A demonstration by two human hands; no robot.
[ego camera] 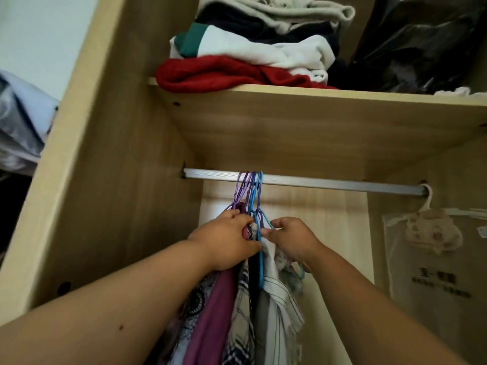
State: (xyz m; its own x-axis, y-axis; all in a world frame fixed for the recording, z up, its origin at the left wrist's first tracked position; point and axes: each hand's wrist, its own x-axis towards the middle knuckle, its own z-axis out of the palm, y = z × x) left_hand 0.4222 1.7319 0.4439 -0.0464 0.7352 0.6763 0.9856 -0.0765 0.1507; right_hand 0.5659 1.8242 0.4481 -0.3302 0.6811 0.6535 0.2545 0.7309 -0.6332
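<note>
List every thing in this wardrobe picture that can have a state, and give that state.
left-hand grip, curled round the hung clothes
right-hand grip, pinching the teal hanger
hung clothes, bunched together on the rail
purple hangers, hooked over the rail
folded clothes, stacked on the shelf
black bag, crumpled on the shelf
bagged garment, hanging at the rail's right end

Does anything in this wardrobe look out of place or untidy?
Yes. The coloured hangers are bunched at one spot on the rail, so the clothes press together. On the shelf, the red sweater bulges over the front edge, and the pile above it is loosely stacked.
</note>
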